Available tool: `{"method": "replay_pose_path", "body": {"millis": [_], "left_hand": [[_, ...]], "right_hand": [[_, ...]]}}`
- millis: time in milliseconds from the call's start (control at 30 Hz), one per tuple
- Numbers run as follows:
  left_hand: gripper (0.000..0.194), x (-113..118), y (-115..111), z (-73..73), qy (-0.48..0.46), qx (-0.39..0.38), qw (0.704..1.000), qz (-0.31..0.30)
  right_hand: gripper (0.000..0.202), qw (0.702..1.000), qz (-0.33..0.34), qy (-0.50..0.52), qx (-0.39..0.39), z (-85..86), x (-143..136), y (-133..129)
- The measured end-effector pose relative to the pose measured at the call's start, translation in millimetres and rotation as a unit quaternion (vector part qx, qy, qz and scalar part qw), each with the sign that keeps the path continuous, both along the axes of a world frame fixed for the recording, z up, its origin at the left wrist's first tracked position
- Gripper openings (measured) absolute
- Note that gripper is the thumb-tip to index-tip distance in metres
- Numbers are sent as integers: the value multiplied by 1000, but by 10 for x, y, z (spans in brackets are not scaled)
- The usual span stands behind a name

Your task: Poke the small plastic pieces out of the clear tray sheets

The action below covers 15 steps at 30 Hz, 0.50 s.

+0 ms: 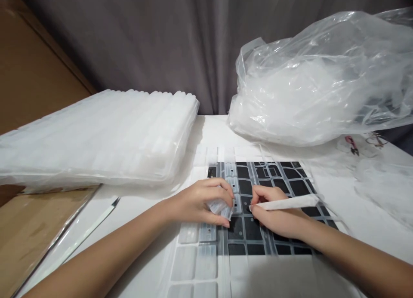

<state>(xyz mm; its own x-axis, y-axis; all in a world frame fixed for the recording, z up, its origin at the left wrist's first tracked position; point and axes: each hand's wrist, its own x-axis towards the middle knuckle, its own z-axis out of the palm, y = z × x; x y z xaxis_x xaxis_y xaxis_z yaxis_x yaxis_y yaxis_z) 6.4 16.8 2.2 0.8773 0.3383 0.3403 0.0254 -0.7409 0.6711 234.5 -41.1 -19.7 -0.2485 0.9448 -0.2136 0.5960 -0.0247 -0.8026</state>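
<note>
Because the clear gridded sheet [205,257] lies partly over a black panel [298,187], its pale ridges stand out sharply there, which probably makes the divisions easier to tell apart; off the panel they fade into the white tabletop [214,128]. The left hand [198,199] curls round a small clump of clear plastic pieces [221,207], fingers over the top and thumb below, a grip that seems meant to keep loose bits together close to the other hand. The right hand [279,218] pinches a slim white-wrapped tool [284,203] near its tip, with the rest slanting back over the hand, likely for fine control. That tip is beside the left hand, above the black part of the grid; whether it touches anything is unclear.

A bulky block of frosted plastic [93,139] sits beyond the left forearm and a swollen clear bag [306,96] at the far right, both apart from the hands, perhaps to leave them room. A slim, dark-tipped tool [92,231] lies flat near the left forearm, beside brown cardboard [45,225], apparently within reach.
</note>
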Motion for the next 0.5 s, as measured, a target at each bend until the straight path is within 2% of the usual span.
{"method": "replay_pose_path", "body": {"millis": [100,233,367,500], "left_hand": [[10,12,-26,-34,19,26,998,52],[22,63,-80,-99,48,100,985,129],[23,130,-126,-161,57,174,975,127],[18,168,-150,-179,71,199,970,116]], "right_hand": [[10,1000,7,-25,-8,19,58,14],[9,999,14,23,-22,12,47,-3],[10,999,17,24,-20,-43,12,-34],[10,999,19,19,-20,-78,13,-34]]}}
